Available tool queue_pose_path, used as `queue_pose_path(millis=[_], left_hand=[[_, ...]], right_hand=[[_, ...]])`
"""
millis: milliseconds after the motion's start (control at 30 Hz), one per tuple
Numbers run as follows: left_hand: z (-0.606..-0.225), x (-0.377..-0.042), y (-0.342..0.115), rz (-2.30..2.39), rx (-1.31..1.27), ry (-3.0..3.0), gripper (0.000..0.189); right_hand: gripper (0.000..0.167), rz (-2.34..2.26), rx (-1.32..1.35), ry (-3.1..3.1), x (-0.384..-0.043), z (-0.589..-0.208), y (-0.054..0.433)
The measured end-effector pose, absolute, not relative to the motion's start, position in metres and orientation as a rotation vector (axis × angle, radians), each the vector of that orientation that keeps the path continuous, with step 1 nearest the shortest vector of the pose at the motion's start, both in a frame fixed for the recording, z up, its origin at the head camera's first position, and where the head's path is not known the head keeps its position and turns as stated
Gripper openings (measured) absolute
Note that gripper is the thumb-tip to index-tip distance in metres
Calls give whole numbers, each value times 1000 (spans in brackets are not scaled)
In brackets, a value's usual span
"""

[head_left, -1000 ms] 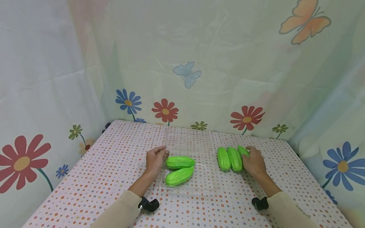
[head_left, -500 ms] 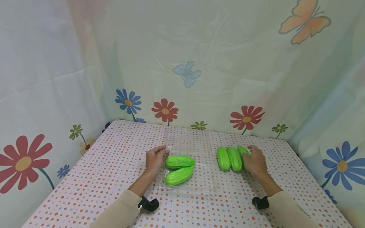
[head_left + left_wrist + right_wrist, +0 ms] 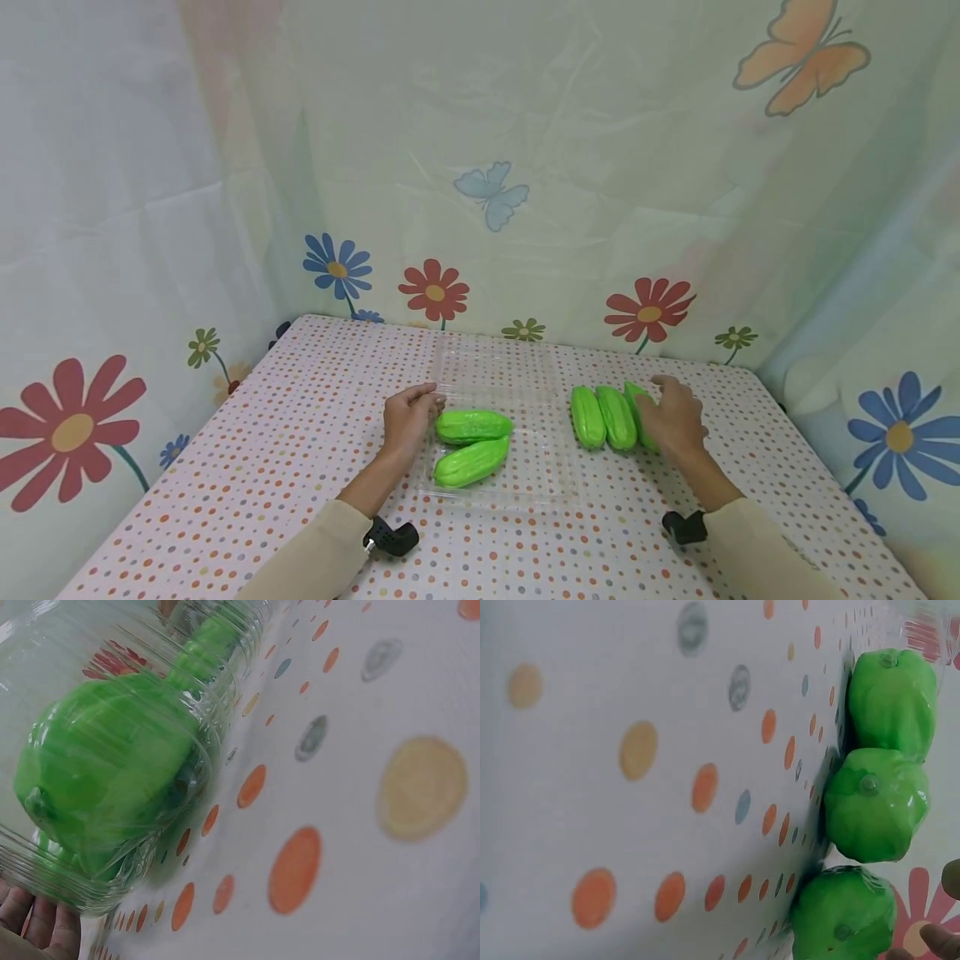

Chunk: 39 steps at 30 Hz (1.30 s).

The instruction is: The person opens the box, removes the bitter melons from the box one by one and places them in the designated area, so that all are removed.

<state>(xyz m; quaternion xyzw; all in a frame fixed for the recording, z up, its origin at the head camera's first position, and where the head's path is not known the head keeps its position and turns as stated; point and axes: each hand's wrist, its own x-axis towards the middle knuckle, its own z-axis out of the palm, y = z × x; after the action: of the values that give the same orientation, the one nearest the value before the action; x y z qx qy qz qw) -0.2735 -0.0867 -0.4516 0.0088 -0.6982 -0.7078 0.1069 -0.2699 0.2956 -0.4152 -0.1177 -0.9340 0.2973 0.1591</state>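
My left hand (image 3: pixel 406 417) grips the left edge of a clear plastic box (image 3: pixel 543 467), its fingertips (image 3: pixel 64 930) showing at the rim in the left wrist view. Inside the box lie two ribbed green gourds, one behind (image 3: pixel 472 427) and one in front (image 3: pixel 471 464). Right of the box, three similar gourds stand side by side: a left one (image 3: pixel 588 418), a middle one (image 3: pixel 617 418) and a right one (image 3: pixel 844 919). Over the right gourd hovers my right hand (image 3: pixel 677 421), fingers loose and apart, partly hiding it in the head view.
The clear lid (image 3: pixel 495 367) of the box lies folded back behind it. A dotted cloth (image 3: pixel 315 483) covers the table. Flower-printed curtains (image 3: pixel 375 167) close off the back and both sides. Each wrist carries a small black device (image 3: pixel 393 539).
My right hand has loosened its fingers and shifted slightly back from the right gourd, so more of that gourd shows. The left hand and the box have stayed put.
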Motion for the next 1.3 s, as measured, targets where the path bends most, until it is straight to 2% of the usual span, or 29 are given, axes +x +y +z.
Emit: queue_pose_path(millis=[333,667,1300], left_hand=[[-450,-273,-86,-2084,28,-2066,33],[-449,-272,-87,-2100,37,-2044,33],[-448,-272,-87,-2119,8,-2030,35]], right_hand=[[52,829,-234,-2610,-268,-413,280],[52,947,-2,-2607,-256,-400,255],[54,1325,295,-2674,-227,-378,190]])
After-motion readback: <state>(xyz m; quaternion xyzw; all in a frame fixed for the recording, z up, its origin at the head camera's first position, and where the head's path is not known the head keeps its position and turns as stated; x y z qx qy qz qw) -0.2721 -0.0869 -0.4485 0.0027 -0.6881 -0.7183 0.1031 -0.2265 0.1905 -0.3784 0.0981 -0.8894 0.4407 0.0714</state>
